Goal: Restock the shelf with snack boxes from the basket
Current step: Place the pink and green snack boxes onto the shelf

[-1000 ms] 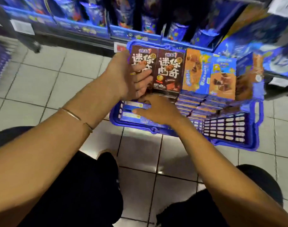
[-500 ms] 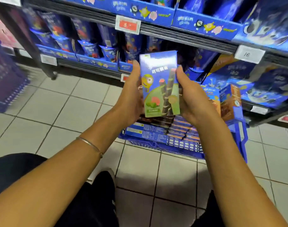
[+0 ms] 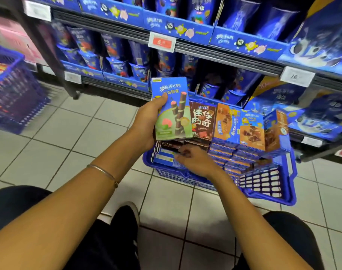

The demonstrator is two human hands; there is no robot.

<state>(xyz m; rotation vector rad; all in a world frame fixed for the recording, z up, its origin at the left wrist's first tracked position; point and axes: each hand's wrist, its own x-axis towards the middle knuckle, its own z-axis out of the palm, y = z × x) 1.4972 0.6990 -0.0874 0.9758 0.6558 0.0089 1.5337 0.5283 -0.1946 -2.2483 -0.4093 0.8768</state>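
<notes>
Nearest the camera, the person's dark-trousered knees and a dark shoe [image 3: 127, 217] rest on the tiled floor [image 3: 69, 137], just in front of the blue basket [image 3: 267, 193]. A thin bracelet [image 3: 103, 172] circles the left forearm.

The right hand [image 3: 195, 160] reaches down into the near-left corner of the basket, fingers spread and lying on the flat-stacked snack boxes [image 3: 224, 158] there; whether they grip one cannot be told.

The left hand [image 3: 148, 121] is raised above the basket's left edge, clamped on an upright blue-and-green wafer-roll box [image 3: 173, 112], thumb across its front and fingers behind.

Along the far side of the basket stand more boxes upright: a brown cookie box [image 3: 202, 121] just beside the held one, then orange-and-blue boxes [image 3: 250, 129] toward the basket's right end.

Beyond the basket, the shelf [image 3: 224, 53] carries blue cookie cups and packs in two rows, with a red price tag [image 3: 162, 42] on its rail above the basket and a white tag marked 16 [image 3: 296, 76] up to the right. A second blue basket [image 3: 12, 90] sits well apart to the left.
</notes>
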